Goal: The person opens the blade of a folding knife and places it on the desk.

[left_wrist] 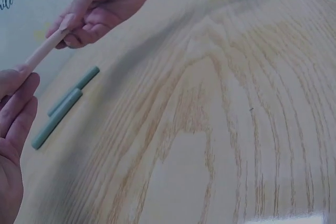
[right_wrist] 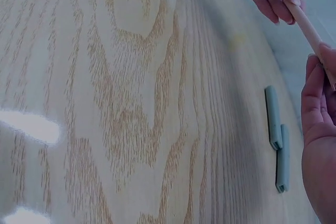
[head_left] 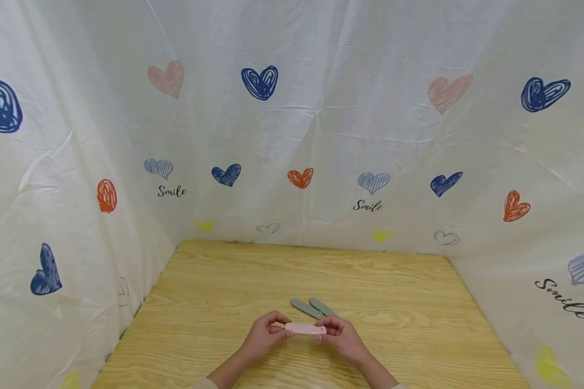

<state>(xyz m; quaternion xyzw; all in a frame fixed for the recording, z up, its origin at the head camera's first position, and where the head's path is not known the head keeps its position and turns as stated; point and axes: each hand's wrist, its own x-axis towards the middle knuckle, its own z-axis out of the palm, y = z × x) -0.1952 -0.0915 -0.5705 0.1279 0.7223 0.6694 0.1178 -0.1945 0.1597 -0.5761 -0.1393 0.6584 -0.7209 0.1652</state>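
Note:
A slim pink bar [head_left: 303, 328] with rounded ends and a small round dot near its right end is held level between both hands over the table. My left hand [head_left: 264, 336] pinches its left end between thumb and fingers. At the other end, thumb and fingers of my right hand [head_left: 343, 340] pinch it too. Just beyond the hands lie two grey-green bars [head_left: 305, 308] of similar shape, side by side and offset. In the right wrist view, a groove shows at the near ends of these green bars [right_wrist: 273, 119]. Fingers cover both tips of the pink bar.
The wood-grain table [head_left: 214, 286] spreads out around the hands. A white curtain [head_left: 321, 129] printed with hearts and "Smile" lettering hangs along its back and both sides. Bright glare [right_wrist: 29, 127] lies on the tabletop in the right wrist view.

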